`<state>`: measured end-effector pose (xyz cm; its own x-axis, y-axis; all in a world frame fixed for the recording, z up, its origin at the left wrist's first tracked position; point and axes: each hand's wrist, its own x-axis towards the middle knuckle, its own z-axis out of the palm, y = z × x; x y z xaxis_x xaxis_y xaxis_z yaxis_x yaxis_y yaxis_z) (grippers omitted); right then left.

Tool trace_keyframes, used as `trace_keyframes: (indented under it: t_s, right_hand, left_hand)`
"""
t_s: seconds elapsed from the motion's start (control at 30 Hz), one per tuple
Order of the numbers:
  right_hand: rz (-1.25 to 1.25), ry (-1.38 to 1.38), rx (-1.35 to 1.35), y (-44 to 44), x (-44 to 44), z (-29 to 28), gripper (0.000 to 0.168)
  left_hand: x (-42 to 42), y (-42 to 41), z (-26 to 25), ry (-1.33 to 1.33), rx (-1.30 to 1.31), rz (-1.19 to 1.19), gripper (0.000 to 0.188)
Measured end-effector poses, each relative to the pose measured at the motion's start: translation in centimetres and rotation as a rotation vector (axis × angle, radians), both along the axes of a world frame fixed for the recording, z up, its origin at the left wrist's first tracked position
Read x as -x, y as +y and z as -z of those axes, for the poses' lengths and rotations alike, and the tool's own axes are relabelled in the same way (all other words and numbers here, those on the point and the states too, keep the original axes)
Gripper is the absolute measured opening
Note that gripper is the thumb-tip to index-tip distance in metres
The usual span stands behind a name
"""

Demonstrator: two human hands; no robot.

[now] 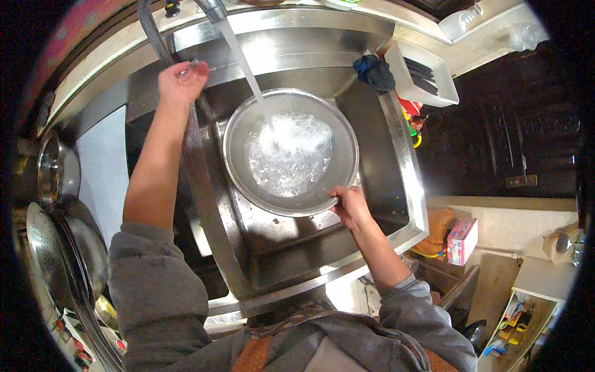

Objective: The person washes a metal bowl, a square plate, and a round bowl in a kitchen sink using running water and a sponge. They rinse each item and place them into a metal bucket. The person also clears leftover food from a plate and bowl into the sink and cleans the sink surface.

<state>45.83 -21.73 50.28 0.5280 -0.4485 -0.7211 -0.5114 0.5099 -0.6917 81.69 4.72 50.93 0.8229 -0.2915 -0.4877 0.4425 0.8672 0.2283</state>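
Note:
A large round stainless steel bowl (234, 181) rests in a metal sink basin (381, 176), partly filled with water (290, 158). A stream from the tap spout (214, 10) falls into it, and the water's surface is foamy with glare on it. My right hand (352, 204) grips the bowl's rim at the near right, thumb on top. At the upper left, my left hand (181, 86) is beside the tap's curved pipe (153, 35), its fingers curled around a small shiny tap handle (191, 66) that they mostly cover.
A sink divider (207, 200) runs under my left arm. Dark cloths (374, 73) lie on the far right corner, beside a white plastic container (444, 88) holding black items. Metal pans and a perforated strainer (42, 242) stand at the left. A pink and white box (462, 242) is at the right.

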Motion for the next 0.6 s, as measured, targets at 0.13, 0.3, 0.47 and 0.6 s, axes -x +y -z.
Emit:
trace_keyframes:
  t_s: [0.13, 0.3, 0.47, 0.6]
  right_hand:
    - [-0.020, 0.016, -0.038, -1.1, 2.0, -2.4, 0.010]
    - [-0.144, 0.072, -0.010, -4.9, 8.1, -5.5, 0.008]
    - [0.006, 0.100, 0.094, -6.9, 16.3, -10.6, 0.016]
    - [0.086, 0.125, 0.280, -9.0, 26.1, -13.2, 0.014]
  left_hand:
    - [-3.6, -0.4, -1.5, -0.169, -0.166, -0.121, 0.024]
    - [-2.0, -2.9, -2.3, -0.171, -0.330, -0.098, 0.024]
    - [5.8, -0.7, -0.1, -0.251, -0.241, 0.007, 0.025]
    - [17.7, 0.4, 1.1, -0.349, -0.458, 0.166, 0.032]
